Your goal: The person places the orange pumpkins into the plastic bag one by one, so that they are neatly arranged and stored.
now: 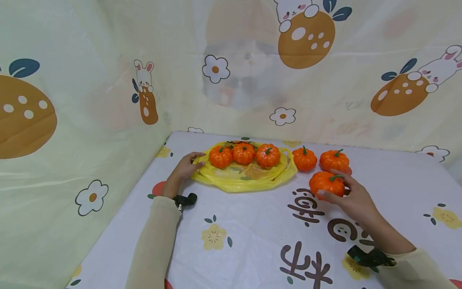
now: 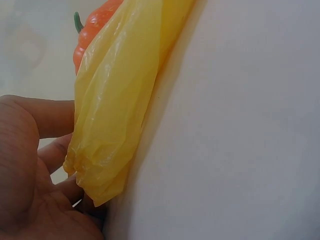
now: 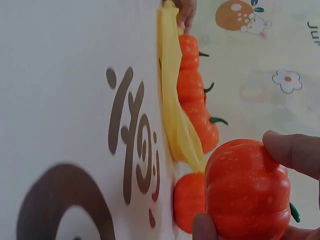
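A yellow plastic bag lies spread on the table, with three small orange pumpkins in a row on it. My left hand grips the bag's left edge; in the left wrist view the yellow film is bunched at the fingers. My right hand holds another orange pumpkin with a green stem between thumb and fingers, right of the bag. The right wrist view shows this pumpkin close up, pinched at its sides.
Right of the bag stand an orange pumpkin and another, with part of a further orange one behind the held pumpkin. A patterned white cloth covers the table. Printed curtains rise behind and at the left.
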{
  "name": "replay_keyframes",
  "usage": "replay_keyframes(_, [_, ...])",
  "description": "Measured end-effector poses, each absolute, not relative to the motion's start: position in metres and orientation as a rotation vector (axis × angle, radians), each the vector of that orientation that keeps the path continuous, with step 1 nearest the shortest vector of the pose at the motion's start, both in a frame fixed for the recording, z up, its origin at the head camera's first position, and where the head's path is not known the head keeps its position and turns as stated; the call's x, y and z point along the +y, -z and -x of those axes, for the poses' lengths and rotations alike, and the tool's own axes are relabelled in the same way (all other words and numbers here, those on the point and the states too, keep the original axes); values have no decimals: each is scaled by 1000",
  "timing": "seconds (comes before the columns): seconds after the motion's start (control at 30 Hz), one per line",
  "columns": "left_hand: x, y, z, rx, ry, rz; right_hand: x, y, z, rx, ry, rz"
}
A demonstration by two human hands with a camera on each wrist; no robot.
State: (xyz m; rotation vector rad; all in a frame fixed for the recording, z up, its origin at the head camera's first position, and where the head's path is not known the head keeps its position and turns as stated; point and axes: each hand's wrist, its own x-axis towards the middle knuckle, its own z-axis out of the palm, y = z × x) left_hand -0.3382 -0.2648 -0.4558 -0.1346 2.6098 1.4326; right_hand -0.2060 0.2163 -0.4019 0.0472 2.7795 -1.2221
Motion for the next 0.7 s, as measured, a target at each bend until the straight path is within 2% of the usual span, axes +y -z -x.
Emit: replay_keyframes(0.7, [-262,452,338,2585,-1425,221,176,399,211,2683,1198,115])
